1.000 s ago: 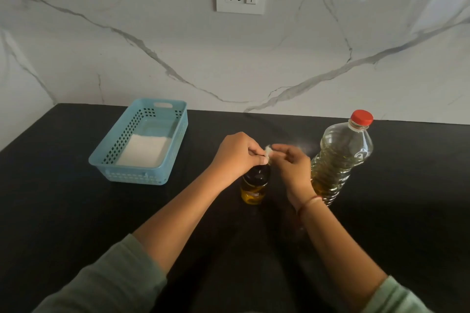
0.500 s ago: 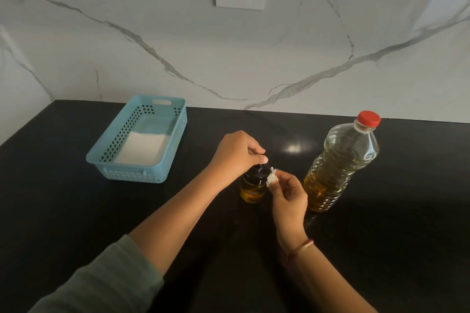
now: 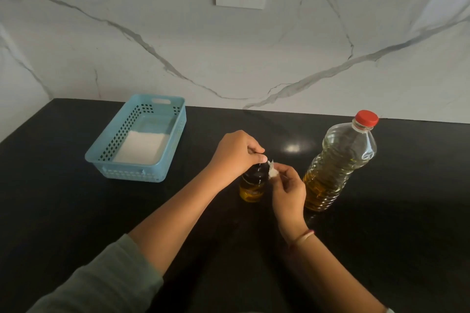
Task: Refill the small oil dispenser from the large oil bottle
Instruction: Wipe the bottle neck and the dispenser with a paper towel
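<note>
Under my left grip (image 3: 236,152) stands the small oil dispenser (image 3: 252,187), my fingers curled round its dark top. Just beside its neck, my right grip (image 3: 288,185) pinches a small white piece (image 3: 272,172). Right of that grip, the large oil bottle (image 3: 338,165) stands upright on the worktop (image 3: 407,211), red cap (image 3: 366,118) on.

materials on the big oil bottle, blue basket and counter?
Large oil bottle: clear plastic by the look, with ribbed moulded walls and oil visible through them. Its glossy red cap is likely plastic too.
Blue basket: matte moulded plastic, with perforated walls.
Counter: polished black stone or a lookalike, with a mirror-like glare spot. Can't tell which.
</note>
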### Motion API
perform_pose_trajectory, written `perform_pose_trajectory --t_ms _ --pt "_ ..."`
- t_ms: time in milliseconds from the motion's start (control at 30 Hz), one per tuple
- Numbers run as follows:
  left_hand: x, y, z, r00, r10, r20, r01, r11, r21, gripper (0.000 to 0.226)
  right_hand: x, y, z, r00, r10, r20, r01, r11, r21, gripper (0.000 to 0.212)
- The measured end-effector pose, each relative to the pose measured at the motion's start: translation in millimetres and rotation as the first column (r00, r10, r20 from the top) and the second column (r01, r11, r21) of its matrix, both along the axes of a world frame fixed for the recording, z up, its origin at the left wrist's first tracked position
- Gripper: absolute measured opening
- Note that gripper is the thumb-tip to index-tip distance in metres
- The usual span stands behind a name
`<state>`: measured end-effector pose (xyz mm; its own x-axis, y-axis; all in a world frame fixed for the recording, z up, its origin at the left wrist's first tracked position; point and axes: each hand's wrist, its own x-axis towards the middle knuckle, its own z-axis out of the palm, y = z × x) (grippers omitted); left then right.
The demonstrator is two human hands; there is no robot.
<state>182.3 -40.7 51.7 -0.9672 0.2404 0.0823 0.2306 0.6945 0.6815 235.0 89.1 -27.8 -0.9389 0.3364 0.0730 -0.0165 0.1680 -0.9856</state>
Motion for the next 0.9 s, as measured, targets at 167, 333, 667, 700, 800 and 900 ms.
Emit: perform_pose_trajectory --t_ms 167,333,667,700,800,900 --pt "3 1 2 1.0 -0.002 -0.017 0.002 1.0 -0.008 0.03 -18 4 10 0.997 0.06 0.042 -0.063 0.997 0.054 0.026" --pt "4 1 -1 1.0 -0.001 -0.029 0.0 1.0 -0.01 0.03 5 -3 0 0.995 0.088 0.048 -0.092 0.992 0.082 0.036" --pt "-1 -10 -4 0.999 0.037 -0.015 -0.036 0.999 0.041 0.03 -1 -7 7 0.995 0.093 0.032 -0.096 0.987 0.127 0.034" --pt "-1 -10 -3 0.999 0.036 -0.013 -0.035 0.998 0.045 0.03 1 -5 8 0.996 0.084 0.014 -0.085 0.99 0.115 0.033" --pt "0 -10 -3 0.999 0.034 -0.004 -0.034 0.997 0.062 0.029 7 -4 6 0.997 0.07 -0.033 -0.066 0.992 0.107 0.035" --pt "1 -10 -1 1.0 0.017 0.015 -0.018 0.997 0.075 0.029 4 -4 9 0.998 0.056 -0.019 -0.054 0.994 0.098 0.035"
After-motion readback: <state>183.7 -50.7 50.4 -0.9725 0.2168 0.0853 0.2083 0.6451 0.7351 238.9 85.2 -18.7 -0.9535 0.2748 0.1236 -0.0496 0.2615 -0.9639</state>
